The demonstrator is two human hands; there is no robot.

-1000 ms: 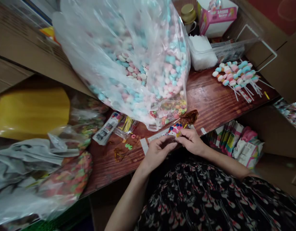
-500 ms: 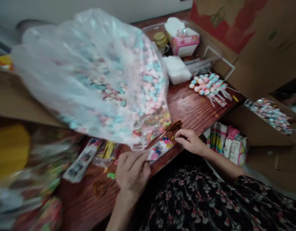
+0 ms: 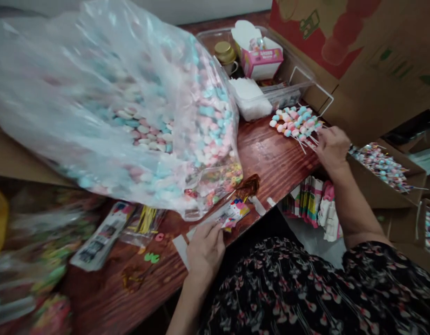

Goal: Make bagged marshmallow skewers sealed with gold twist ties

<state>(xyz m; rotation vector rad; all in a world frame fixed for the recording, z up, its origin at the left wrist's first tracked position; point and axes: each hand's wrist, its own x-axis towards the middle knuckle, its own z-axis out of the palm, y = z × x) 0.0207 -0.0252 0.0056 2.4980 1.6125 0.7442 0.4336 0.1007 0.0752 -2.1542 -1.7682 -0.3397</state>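
Passable: bare tabletop between the big candy bag and the candy sticks. Blocked: bag fills left rear; plastic bin and carton wall off space behind the sticks.

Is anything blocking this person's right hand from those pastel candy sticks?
Nothing visible is. The right hand is right at the white ends of the pastel candy sticks; the big plastic bag lies off to their left in the picture.
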